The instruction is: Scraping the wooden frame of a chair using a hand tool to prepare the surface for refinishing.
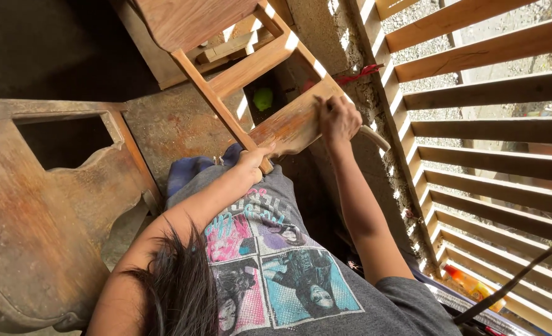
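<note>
Wooden chair [251, 68] lies tipped over on the person's lap, seat end pointing away, legs and rails toward the body. All places below are relative to the chair.

Left hand [255, 157]: at the chair's near end, wrapped around the tip of 1 thin leg, thumb over the top. Grasping it, fingers curled tight.

Right hand [338, 118]: on the wide curved board [291, 124] at the chair's near right, pressed flat-ish onto its upper edge, fingers bent over something small. Can't tell what's under the palm, or if it's clamped on anything; contact w/ the board is clear.

The board is lighter and mottled w/ orange-red patches; the rest of the chair is pale bare wood, w/ 2 rails crossing between the legs.

A green round thing [263, 98] shows through the gap between the rails, below the chair. A red cord [357, 73] is tied just right of the chair, on the rough wall. Further right: slatted wooden wall [487, 130], sunlight coming through.

Left of the chair: a worn reddish-brown furniture piece [46, 218] w/ a curved cutout, well apart from both hands. Blue cloth [189, 171] sits under the chair's near end, by the left wrist. An orange bottle [472, 285] lies far off to the near right, behind the slats.
</note>
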